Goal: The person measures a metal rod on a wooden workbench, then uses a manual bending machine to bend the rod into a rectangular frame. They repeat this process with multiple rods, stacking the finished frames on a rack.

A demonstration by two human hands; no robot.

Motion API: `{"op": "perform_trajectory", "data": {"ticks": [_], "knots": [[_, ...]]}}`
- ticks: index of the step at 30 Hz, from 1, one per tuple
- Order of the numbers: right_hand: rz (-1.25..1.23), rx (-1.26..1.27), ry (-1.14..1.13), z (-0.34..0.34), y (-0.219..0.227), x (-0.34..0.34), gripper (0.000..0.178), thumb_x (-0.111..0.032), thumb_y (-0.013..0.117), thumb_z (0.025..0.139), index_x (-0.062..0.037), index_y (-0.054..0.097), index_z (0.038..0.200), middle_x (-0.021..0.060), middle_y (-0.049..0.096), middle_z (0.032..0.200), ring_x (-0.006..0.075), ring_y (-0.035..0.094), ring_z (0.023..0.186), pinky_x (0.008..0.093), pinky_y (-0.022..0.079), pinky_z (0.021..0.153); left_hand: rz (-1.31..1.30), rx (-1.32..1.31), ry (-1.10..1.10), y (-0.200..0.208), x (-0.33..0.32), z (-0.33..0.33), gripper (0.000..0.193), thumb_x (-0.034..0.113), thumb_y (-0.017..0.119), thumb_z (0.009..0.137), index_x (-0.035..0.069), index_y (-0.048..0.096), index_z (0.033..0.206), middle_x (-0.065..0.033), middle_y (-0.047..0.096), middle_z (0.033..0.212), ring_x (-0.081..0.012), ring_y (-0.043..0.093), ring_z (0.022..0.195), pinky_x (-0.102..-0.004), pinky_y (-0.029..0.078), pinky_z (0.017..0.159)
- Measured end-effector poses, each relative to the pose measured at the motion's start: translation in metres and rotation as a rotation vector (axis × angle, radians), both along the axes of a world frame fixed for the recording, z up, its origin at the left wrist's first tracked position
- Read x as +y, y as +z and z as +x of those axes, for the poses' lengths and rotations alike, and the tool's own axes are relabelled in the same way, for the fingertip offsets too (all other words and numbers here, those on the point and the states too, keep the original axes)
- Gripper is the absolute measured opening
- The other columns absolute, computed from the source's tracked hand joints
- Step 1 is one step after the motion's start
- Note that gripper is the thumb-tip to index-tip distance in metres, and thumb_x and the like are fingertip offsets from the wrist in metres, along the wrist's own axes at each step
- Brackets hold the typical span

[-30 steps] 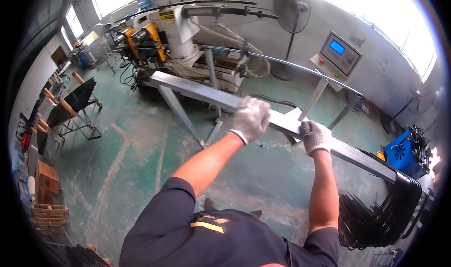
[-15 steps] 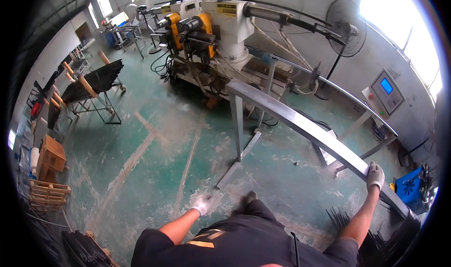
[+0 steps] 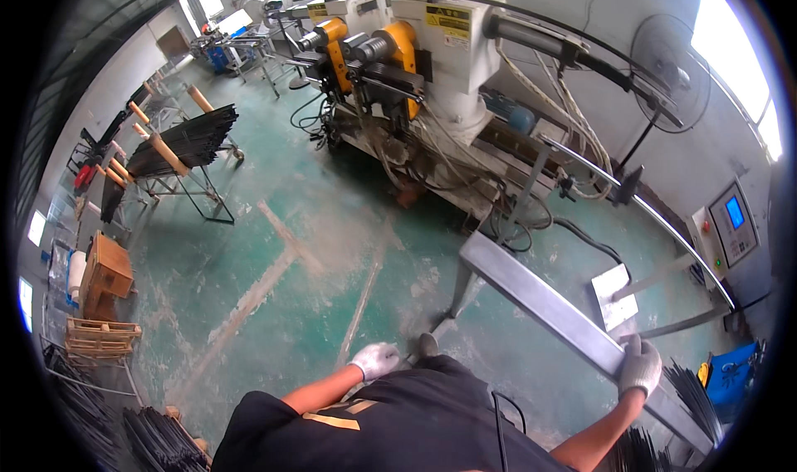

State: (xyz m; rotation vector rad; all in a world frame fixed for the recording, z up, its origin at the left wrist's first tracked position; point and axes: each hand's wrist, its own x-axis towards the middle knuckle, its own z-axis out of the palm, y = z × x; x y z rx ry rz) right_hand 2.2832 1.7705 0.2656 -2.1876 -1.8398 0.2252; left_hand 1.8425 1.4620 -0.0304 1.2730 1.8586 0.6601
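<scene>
Metal beam (image 3: pixel 544 300), right hand (image 3: pixel 640 366) clasping edge, leaves empty, half-curled left hand (image 3: pixel 376 361) room beside.

Gloves (image 3: pixel 639 367) whitish; metal beam (image 3: pixel 544 300) silver-grey; floor (image 3: pixel 207 285) green, pale-streaked; shirt (image 3: pixel 398 430) black.

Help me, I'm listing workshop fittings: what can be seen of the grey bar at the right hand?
The grey bar looks metallic, straight and flat-topped, with a dull sheen. It slants from the middle of the picture toward the lower right, with a leg beneath its upper left end. The gloved right hand lies on it. Black rods crowd its lower right end; whether they touch it is unclear.
</scene>
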Motion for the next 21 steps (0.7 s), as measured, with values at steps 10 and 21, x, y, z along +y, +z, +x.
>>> {"op": "perform_trajectory", "data": {"ticks": [10,21], "knots": [[0.010,0.082,0.101,-0.102,-0.005,-0.005,0.040,-0.039,0.060,0.096,-0.0020,0.074,0.087,0.0226,0.069,0.080,0.0397,0.068,0.077,0.0456,0.050,0.072,-0.090,0.100,0.417,0.050,0.090,-0.110,0.033,0.034,0.055,0.092,0.008,0.072,0.104,-0.0191,0.071,0.105,-0.0390,0.066,0.105,-0.0454,0.052,0.092],[0.043,-0.022,0.058,-0.280,0.012,-0.023,0.046,-0.042,0.055,0.099,-0.0019,0.071,0.081,0.0239,0.064,0.075,0.0433,0.062,0.075,0.0504,0.047,0.072,-0.067,0.096,-0.047,0.060,0.137,-0.250,0.037,0.034,0.053,0.092,0.006,0.072,0.108,-0.0205,0.070,0.109,-0.0392,0.065,0.107,-0.0460,0.050,0.094]]}}
